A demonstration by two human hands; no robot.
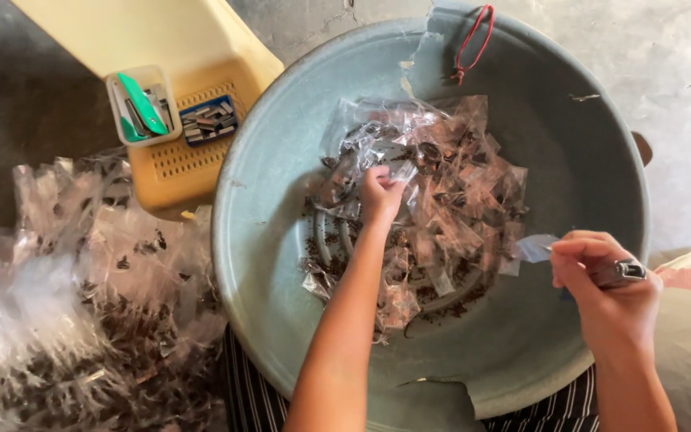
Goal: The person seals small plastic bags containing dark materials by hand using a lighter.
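The small clear plastic packets of dark bits (433, 200) are lying heaped in the wide grey-blue plastic basin (281, 160), directly under the left hand (379, 196), which is pinching one packet at its top edge. They look light, limp and slippery, so a corner pinch seems the surest hold. The right hand (601, 276), off to the side above the basin's rim, is gripping a small metal stapler (619, 274) and a flat clear packet (533, 248). Far beyond the left hand, a yellow plastic stool (177, 48) is carrying a tub of staples (144, 108).
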